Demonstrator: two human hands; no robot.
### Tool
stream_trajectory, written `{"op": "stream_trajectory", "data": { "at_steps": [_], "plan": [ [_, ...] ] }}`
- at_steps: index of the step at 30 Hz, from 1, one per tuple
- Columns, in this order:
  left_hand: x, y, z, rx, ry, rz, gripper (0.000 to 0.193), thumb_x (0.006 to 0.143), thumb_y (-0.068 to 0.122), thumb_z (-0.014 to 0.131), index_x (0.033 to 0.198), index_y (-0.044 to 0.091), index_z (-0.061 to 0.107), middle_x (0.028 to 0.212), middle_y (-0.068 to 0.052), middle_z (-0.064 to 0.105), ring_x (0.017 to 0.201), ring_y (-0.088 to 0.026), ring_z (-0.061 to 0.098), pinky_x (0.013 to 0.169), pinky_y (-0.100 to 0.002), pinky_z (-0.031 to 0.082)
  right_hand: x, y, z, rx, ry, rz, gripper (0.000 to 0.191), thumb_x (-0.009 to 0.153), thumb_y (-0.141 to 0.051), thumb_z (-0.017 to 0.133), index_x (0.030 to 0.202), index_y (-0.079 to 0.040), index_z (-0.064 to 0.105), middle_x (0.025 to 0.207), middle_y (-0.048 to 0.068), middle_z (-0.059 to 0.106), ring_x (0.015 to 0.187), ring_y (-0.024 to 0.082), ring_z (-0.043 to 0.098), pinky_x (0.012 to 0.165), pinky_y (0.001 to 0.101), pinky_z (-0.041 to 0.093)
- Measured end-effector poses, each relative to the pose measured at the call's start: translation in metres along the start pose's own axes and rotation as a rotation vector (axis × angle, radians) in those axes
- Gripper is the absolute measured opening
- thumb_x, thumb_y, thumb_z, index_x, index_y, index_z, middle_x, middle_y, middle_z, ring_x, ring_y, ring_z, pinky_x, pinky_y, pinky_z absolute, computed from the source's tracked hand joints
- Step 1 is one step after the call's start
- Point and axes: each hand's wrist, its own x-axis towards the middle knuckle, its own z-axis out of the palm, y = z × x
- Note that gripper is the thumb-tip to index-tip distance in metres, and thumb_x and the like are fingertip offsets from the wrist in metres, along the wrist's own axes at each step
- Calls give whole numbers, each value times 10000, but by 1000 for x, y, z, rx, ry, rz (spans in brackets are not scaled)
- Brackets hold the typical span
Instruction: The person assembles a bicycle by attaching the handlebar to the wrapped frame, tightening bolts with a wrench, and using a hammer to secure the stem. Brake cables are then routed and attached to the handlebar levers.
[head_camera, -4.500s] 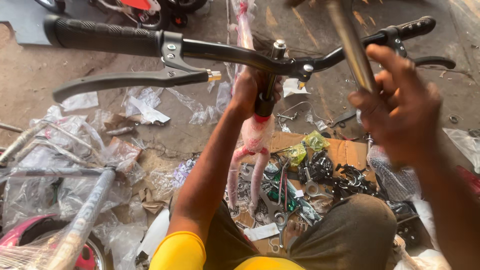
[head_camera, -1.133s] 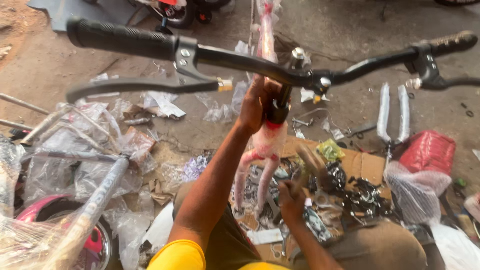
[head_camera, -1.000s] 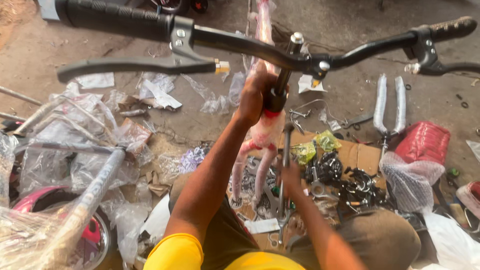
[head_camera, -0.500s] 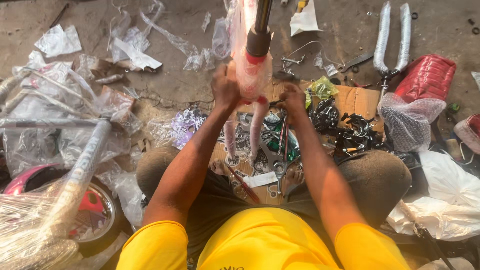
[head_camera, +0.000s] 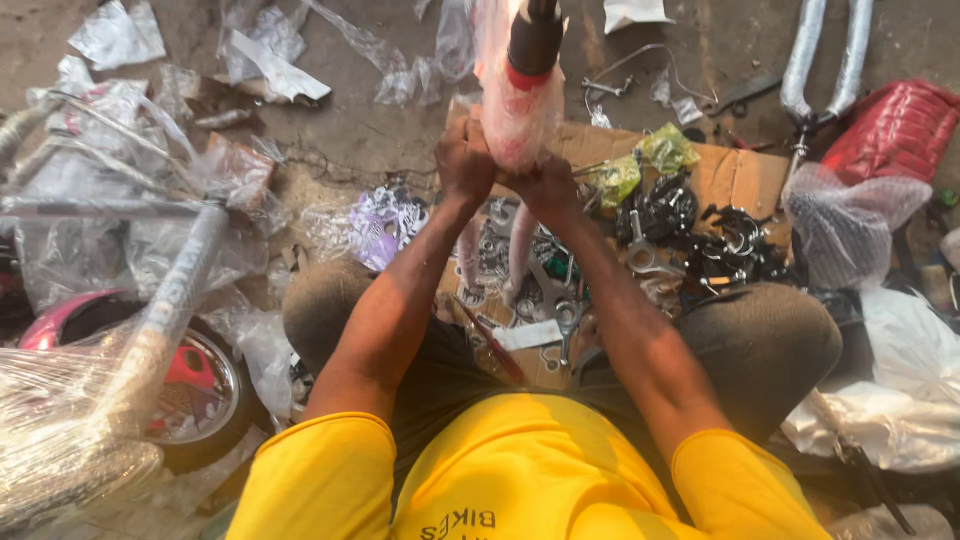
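Note:
A pink bicycle fork (head_camera: 515, 110) wrapped in clear plastic stands upright in front of me, topped by a black tube (head_camera: 536, 35) with a red ring. My left hand (head_camera: 463, 160) grips the fork's crown from the left. My right hand (head_camera: 547, 186) clasps it from the right, lower down, touching the left hand's fingers. The two fork legs (head_camera: 520, 250) run down between my forearms to the cardboard. I sit cross-legged in a yellow shirt.
A cardboard sheet (head_camera: 735, 175) holds black metal parts (head_camera: 665, 205), spanners (head_camera: 568, 320) and a green bag (head_camera: 665, 150). A wrapped pink wheel (head_camera: 190, 370) and wrapped tubes lie left. Chrome bars (head_camera: 825, 55), a red bag (head_camera: 895, 125) and white plastic (head_camera: 900, 400) lie right.
The view has tilted down, so the handlebar is gone from sight. My right hand came down from a raised rod, reached among the parts, then closed on the fork beside my left.

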Motion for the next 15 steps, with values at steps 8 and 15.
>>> {"op": "stream_trajectory", "data": {
  "at_steps": [8,15],
  "plan": [
    [9,-1,0,-55,-66,26,384,1029,295,485,937,-5,706,806,-255,677,727,-358,684,658,-459,501,5,-7,-4,73,-56,12,414,894,-308,836,1185,-67,665,993,118,748,867,238,723,800,380,571],
    [0,-10,-15,-363,-393,10,390,1018,289,503,894,-44,665,762,-116,640,685,-174,614,608,-372,501,-6,-19,-26,-72,-41,-44,336,888,-200,789,1155,-43,657,1023,123,741,924,229,709,827,385,556]
  ]
}}
